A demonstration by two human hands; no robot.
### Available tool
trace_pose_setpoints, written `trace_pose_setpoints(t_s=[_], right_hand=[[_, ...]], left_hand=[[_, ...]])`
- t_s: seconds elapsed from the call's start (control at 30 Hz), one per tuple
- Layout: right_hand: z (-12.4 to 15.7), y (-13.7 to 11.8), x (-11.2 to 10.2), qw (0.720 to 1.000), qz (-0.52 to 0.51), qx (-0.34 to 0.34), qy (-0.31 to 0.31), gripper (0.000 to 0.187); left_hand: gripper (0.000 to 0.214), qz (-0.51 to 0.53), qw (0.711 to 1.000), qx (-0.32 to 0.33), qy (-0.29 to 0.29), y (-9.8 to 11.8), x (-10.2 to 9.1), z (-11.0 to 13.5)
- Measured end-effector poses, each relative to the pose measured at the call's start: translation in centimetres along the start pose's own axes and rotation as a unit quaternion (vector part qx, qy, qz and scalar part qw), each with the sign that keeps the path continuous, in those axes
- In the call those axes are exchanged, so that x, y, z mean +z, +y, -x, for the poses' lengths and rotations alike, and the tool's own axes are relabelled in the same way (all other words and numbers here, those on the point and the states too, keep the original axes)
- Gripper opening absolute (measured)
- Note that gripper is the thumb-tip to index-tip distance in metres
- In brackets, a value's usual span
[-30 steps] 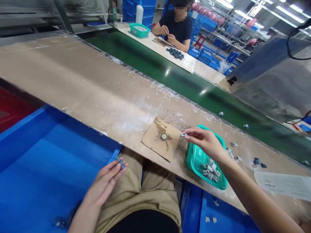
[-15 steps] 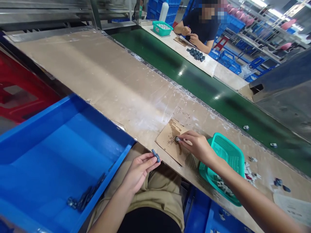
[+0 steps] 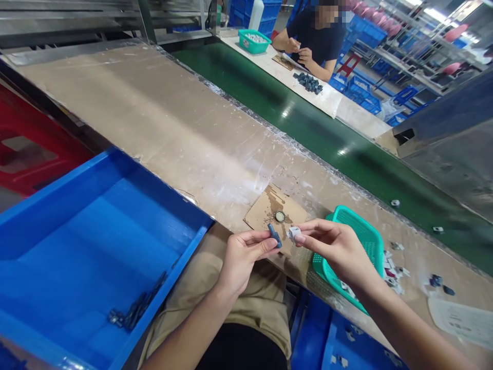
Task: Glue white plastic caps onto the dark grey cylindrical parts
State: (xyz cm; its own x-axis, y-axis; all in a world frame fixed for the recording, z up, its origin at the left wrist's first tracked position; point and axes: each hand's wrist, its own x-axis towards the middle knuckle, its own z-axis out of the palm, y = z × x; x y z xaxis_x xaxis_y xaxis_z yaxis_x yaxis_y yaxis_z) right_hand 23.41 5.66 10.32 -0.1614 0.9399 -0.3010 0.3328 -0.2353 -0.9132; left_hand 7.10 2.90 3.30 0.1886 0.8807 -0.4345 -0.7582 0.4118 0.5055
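My left hand [image 3: 243, 255] pinches a small dark blue part [image 3: 275, 236] between thumb and fingers, just over the bench's near edge. My right hand [image 3: 333, 245] pinches a small white part [image 3: 293, 233] a short way to the right of it; the two parts nearly touch. Just beyond them lies a brown cardboard piece [image 3: 263, 211] carrying a small round metal cap [image 3: 280, 216]. A teal plastic basket [image 3: 366, 240] with several small white parts stands under my right wrist.
A big blue bin [image 3: 88, 241] at my left holds several dark parts [image 3: 133, 312]. A green conveyor belt [image 3: 308, 133] runs behind the bench. Loose small parts [image 3: 396, 267] and a paper sheet [image 3: 460, 318] lie at the right. Another person [image 3: 319, 41] works across the belt.
My left hand rose from my lap to the bench edge with the blue part. My right hand left the cardboard and came toward it with the white part.
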Motion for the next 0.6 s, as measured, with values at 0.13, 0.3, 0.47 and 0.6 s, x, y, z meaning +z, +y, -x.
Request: trace_pose_setpoints(t_s=[0.13,0.3,0.47,0.6], right_hand=[[0.6,-0.1,0.4,0.999,0.022,-0.029,-0.013,0.024],[0.7,0.5,0.8,0.996,0.076,-0.034,-0.033,0.028],[-1.6,1.2,-0.7,0.996,0.073,-0.007,-0.056,0.032],[-7.4,2.2,-7.4,0.968,0.168,-0.039,0.183,0.034]], left_hand=[[0.022,-0.013,1.0,0.0,-0.006,-0.2,0.5,0.7],[0.021,-0.072,0.997,0.033,0.004,-0.8,0.8,0.5],[0.026,-0.202,0.979,0.032,0.0,0.5,0.1,-0.6],[0.026,-0.333,0.908,0.149,0.208,4.7,-4.8,1.5]])
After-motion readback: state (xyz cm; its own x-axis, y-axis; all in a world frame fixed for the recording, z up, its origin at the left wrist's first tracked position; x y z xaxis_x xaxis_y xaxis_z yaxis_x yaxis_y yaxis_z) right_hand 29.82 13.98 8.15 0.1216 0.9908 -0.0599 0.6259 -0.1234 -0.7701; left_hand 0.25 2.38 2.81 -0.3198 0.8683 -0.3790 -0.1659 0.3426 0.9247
